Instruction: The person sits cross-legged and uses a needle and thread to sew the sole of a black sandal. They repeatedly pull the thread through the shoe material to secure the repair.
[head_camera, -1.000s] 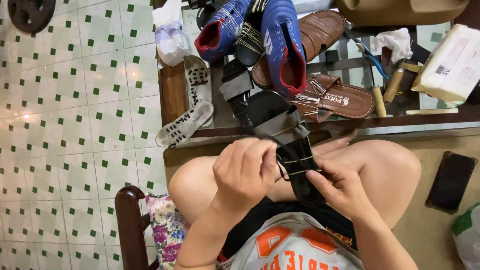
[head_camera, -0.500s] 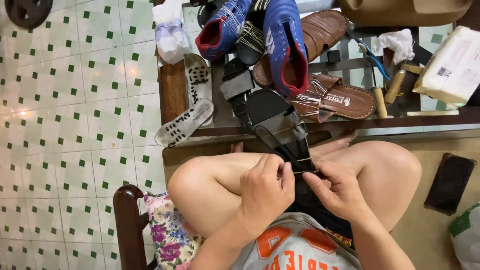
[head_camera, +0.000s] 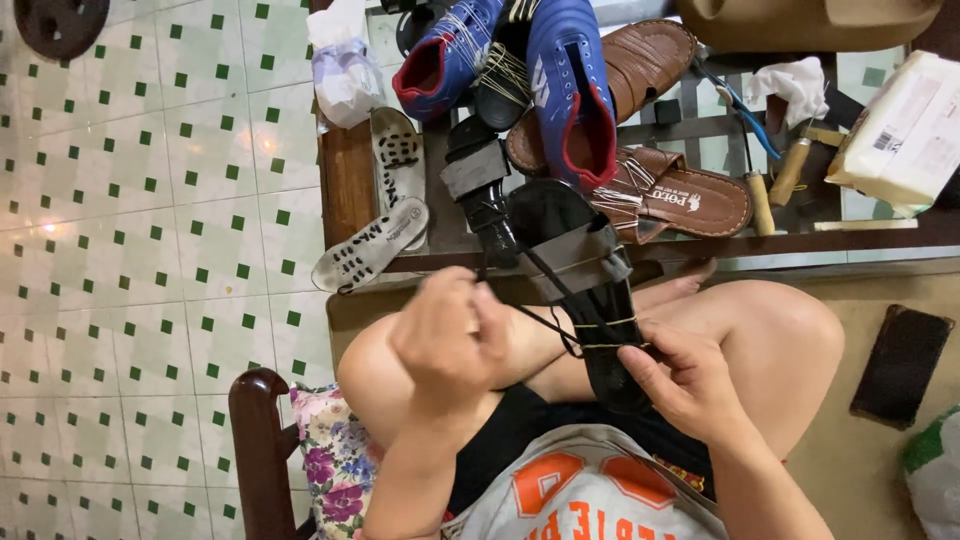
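Head view showed black sandal (head_camera: 590, 300) held over lap, heel end resting at tabletop (head_camera: 345, 180) edge. Right hand (head_camera: 690, 380) had grip clamped on sandal sole; left hand (head_camera: 445, 335) had grip pinched together on thread (head_camera: 545, 325) running under strap. Judged step: stitching strap, thread drawn taut leftward. Next move likely needed steady sole and straight pull, avoiding slack. Blue boots (head_camera: 560, 90) and brown sandals (head_camera: 660, 190) crowded tabletop just beyond; tiled floor (head_camera: 150, 250) at left offered open room for pulling arm.
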